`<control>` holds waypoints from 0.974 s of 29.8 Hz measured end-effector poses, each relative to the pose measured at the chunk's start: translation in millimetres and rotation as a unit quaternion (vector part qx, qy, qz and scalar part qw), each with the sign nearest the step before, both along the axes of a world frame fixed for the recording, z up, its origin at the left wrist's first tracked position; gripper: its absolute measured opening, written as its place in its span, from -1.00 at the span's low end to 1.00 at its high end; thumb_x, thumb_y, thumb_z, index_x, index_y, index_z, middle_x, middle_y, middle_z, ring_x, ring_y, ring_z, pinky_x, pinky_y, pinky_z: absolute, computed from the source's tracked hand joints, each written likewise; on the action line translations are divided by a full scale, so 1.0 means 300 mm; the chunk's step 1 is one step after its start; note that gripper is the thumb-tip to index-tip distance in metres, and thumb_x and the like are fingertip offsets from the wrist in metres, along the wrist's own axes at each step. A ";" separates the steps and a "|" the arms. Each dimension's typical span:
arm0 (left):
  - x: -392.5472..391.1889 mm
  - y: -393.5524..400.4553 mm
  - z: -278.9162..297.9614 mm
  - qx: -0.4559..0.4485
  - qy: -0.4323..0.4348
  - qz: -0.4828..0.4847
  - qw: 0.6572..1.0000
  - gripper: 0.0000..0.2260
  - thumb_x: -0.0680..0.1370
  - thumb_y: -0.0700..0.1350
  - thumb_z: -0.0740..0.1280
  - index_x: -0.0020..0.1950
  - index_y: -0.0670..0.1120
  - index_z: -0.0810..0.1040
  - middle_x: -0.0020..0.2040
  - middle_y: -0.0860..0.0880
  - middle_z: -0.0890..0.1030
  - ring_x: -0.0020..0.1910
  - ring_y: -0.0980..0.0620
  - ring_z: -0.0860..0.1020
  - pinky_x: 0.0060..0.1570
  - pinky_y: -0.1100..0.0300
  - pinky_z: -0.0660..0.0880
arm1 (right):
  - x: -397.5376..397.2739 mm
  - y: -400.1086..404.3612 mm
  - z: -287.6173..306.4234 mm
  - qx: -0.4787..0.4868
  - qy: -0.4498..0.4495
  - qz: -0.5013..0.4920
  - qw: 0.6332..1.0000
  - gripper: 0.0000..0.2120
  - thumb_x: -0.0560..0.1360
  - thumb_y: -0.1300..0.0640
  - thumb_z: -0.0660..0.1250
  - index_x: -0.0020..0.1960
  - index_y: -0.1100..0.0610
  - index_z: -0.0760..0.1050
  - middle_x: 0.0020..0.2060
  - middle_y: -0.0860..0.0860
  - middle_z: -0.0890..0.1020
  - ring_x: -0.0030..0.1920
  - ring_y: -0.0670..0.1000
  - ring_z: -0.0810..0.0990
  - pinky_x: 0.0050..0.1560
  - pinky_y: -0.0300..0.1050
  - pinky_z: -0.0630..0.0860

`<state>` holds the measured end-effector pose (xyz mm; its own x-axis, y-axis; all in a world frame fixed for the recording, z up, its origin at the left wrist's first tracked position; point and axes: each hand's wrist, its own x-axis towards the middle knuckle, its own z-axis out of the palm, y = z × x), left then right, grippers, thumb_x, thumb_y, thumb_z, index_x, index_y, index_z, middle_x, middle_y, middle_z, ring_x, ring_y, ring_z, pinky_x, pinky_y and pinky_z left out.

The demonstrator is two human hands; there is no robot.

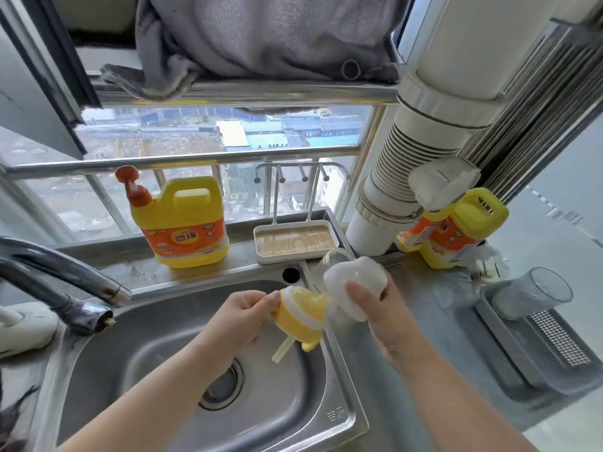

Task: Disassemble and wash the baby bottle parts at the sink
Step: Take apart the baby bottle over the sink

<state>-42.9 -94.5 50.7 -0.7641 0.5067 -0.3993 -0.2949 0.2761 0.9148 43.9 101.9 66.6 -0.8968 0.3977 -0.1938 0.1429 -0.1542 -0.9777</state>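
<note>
A: Steel sink (293,415) fills 6 o'clock; faucet (65,288) at 9, detergent jug (186,223) at 11.

B: Right hand (381,308) clasps the white cap (354,282); left hand (241,318) pinches the yellow collar (298,316), straw (282,349) dangling over the basin, probably so drips land inside. Parts apart, unwashed I judge.

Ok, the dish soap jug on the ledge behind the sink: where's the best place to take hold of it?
Take the dish soap jug by the cut-out handle across its top, coming from above and in front. It stands upright on the ledge and the handle slot faces the sink. Keep the grip clear of the orange pump at its left.
</note>
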 end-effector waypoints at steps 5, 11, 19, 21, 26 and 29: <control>-0.002 -0.010 -0.116 -0.051 0.003 0.031 0.998 -0.66 0.59 0.00 0.24 -0.35 -0.13 0.44 -0.54 0.05 0.27 -0.57 0.11 0.24 -0.44 0.20 0.23 | 0.052 0.115 -0.194 0.182 -0.173 -0.025 0.968 -0.32 0.06 -0.13 0.60 0.13 -0.10 0.45 0.15 -0.04 0.42 0.08 -0.04 0.52 0.09 0.02 0.57; 0.007 0.000 -0.166 -0.069 0.004 0.039 0.997 -0.61 0.57 0.03 0.25 -0.42 -0.11 0.42 -0.57 0.01 0.32 -0.52 0.01 0.31 -0.30 0.12 0.31 | 0.009 0.123 -0.334 0.266 -0.266 0.012 0.926 -0.35 0.27 0.06 0.56 0.30 -0.10 0.40 0.14 0.01 0.32 0.01 -0.03 0.42 -0.10 -0.49 0.40; 0.016 0.012 -0.185 -0.054 -0.031 0.052 0.997 -0.65 0.57 -0.01 0.24 -0.38 -0.14 0.39 -0.57 -0.02 0.31 -0.56 0.06 0.27 -0.32 0.10 0.36 | -0.005 0.131 -0.358 0.428 -0.285 0.052 0.856 -0.15 0.28 -0.17 0.48 0.45 0.01 0.20 0.36 0.01 0.26 0.32 0.05 0.26 0.35 -0.06 0.25; 0.023 0.020 -0.173 -0.026 -0.046 0.061 0.997 -0.65 0.59 -0.05 0.22 -0.38 -0.14 0.37 -0.56 0.02 0.27 -0.56 0.09 0.22 -0.35 0.12 0.32 | 0.018 0.103 -0.318 0.440 -0.188 -0.003 0.878 -0.29 0.28 -0.26 0.42 0.32 -0.01 0.30 0.23 -0.06 0.32 0.25 0.00 0.31 0.30 -0.05 0.29; 0.033 0.011 -0.098 0.051 -0.061 0.048 0.996 -0.66 0.54 0.00 0.33 -0.41 -0.11 0.53 -0.50 0.02 0.24 -0.53 0.10 0.18 -0.48 0.26 0.23 | -0.018 0.007 -0.123 0.183 -0.106 0.195 0.958 -0.25 0.19 -0.31 0.45 0.30 -0.27 0.24 0.17 -0.21 0.44 0.12 -0.19 0.50 0.10 -0.32 0.46; 0.022 -0.038 -0.046 0.027 -0.019 -0.013 0.999 -0.42 0.29 0.22 0.43 -0.29 -0.34 0.44 -0.48 -0.08 0.21 -0.50 0.05 0.15 -0.46 0.18 0.10 | -0.064 -0.028 -0.017 0.121 -0.129 0.373 0.911 -0.31 0.28 0.04 0.57 0.28 -0.33 0.35 0.08 -0.19 0.56 0.06 -0.14 0.60 0.12 -0.17 0.55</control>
